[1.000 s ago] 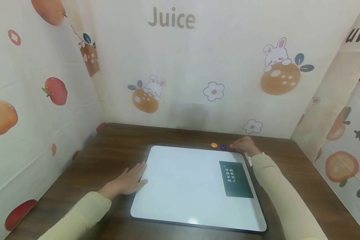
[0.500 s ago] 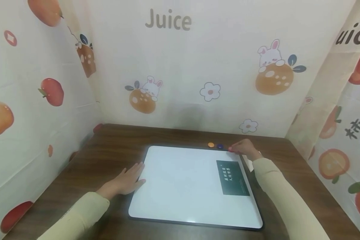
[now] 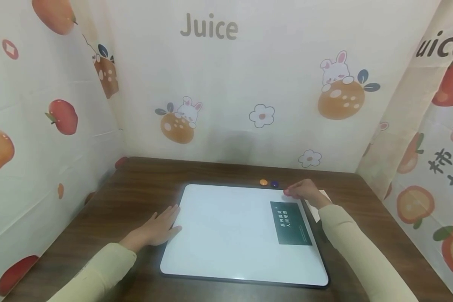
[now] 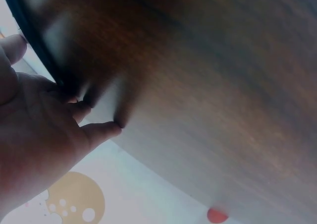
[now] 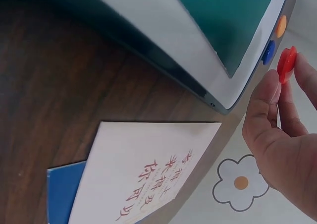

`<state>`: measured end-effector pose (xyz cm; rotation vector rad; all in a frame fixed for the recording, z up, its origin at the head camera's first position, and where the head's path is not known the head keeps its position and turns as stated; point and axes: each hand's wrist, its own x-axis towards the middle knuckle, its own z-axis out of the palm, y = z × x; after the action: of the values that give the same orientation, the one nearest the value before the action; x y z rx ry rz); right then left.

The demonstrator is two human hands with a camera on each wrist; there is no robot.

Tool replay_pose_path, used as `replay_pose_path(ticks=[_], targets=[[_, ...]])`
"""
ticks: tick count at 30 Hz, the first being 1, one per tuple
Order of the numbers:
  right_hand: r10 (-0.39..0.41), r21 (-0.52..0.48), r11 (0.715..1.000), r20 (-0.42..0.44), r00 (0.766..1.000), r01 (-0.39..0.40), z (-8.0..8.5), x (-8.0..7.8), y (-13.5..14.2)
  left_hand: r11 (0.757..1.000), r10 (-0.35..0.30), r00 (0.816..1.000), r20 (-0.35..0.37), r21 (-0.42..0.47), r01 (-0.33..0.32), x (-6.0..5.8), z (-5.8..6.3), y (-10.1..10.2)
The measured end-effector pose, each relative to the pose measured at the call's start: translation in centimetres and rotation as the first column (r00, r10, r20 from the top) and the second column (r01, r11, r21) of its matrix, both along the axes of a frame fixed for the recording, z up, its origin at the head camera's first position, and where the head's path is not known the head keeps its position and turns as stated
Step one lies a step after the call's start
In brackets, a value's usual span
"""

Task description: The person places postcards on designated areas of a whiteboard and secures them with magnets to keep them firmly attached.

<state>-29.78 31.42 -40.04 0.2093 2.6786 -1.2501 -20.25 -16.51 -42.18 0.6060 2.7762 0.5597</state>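
Note:
A whiteboard (image 3: 222,235) with a dark rim lies flat on the wooden table. On its right part rests a dark green card (image 3: 290,223) with white writing. My left hand (image 3: 154,230) is spread at the board's left edge, thumb over the white surface and fingers along the rim. Between thumb and fingertips my right hand (image 3: 305,193) pinches a round red magnet (image 5: 287,64), held over the board's far right corner. An orange magnet (image 3: 263,182) and a blue magnet (image 3: 274,184) sit on the table just beyond the far edge.
To the right of the board, partly under my right forearm, lie pale cards (image 5: 143,169) with red writing, with a blue card (image 5: 64,194) beneath. Cloth walls (image 3: 219,84) printed with fruit and rabbits close off the table's back and sides.
My right hand has brought the red magnet from the table beside the blue one toward me, to over the board's corner. The left hand stays at the left edge. The view shifts slightly.

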Motion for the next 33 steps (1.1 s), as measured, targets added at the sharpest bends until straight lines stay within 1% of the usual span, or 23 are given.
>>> replay_pose_path(ticks=[2, 7, 11, 17, 24, 29, 33], targets=[[-0.013, 0.005, 1.0, 0.005, 1.0, 0.013, 0.0, 0.3, -0.1, 1.0, 0.004, 1.0, 0.004, 0.005, -0.004, 0.1, 0.0, 0.0], [-0.012, 0.027, 1.0, 0.004, 1.0, 0.012, -0.2, 0.9, -0.4, 1.0, 0.005, 1.0, 0.003, 0.007, -0.005, 0.2, 0.1, 0.0], [-0.005, 0.055, 0.998, 0.004, 1.0, 0.004, -0.4, 1.2, -0.6, 1.0, 0.004, 1.0, -0.002, 0.011, -0.004, 0.3, 0.2, -0.1], [0.026, 0.084, 0.996, -0.005, 1.0, -0.025, -0.6, 1.5, -0.8, 1.0, 0.009, 1.0, -0.005, 0.01, -0.009, 0.2, -0.1, -0.1], [0.033, 0.104, 0.994, -0.02, 0.999, -0.031, -1.1, 1.4, -0.9, 1.0, 0.008, 1.0, -0.008, 0.011, -0.008, 0.2, -0.3, -0.1], [0.031, 0.105, 0.994, -0.007, 0.999, -0.031, -1.0, 1.3, -1.0, 1.0, 0.005, 1.0, -0.009, 0.011, -0.005, 0.2, -0.2, -0.1], [0.047, 0.106, 0.993, -0.011, 0.999, -0.046, -1.0, 1.4, -1.0, 1.0, 0.004, 1.0, -0.01, 0.014, -0.004, 0.2, -0.1, -0.1]])
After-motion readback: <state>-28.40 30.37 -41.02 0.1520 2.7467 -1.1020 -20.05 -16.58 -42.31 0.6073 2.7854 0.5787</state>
